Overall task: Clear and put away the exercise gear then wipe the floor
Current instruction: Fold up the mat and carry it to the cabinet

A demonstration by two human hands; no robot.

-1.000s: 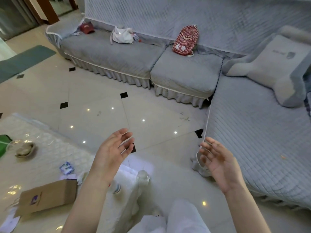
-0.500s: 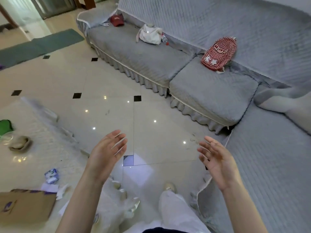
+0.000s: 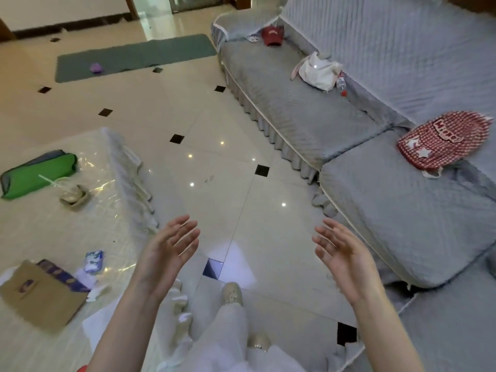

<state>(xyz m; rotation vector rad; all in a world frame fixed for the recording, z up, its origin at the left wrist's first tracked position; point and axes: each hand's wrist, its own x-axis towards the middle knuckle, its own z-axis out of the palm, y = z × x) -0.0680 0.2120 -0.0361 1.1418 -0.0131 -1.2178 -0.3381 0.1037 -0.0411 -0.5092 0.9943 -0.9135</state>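
A dark green exercise mat [image 3: 134, 56] lies flat on the tiled floor at the far left, beyond the sofa's end. A small purple object [image 3: 96, 67] sits on the mat. My left hand [image 3: 167, 251] and my right hand [image 3: 341, 253] are raised in front of me, palms facing each other, fingers straight and apart. Both hold nothing. They hover above the cream floor tiles [image 3: 214, 189], far from the mat.
A grey L-shaped sofa [image 3: 308, 114] runs along the right, carrying a red cap [image 3: 273, 35], a white bag [image 3: 318, 71] and a red checked backpack [image 3: 440, 139]. A low table [image 3: 53, 232] at left holds a green pouch [image 3: 35, 171], a cup with a straw, wrappers and a cardboard box [image 3: 40, 294].
My view has swung left, bringing the green mat and purple object fully into sight. The sofa slid to the right of the frame. Both hands stay raised and empty.
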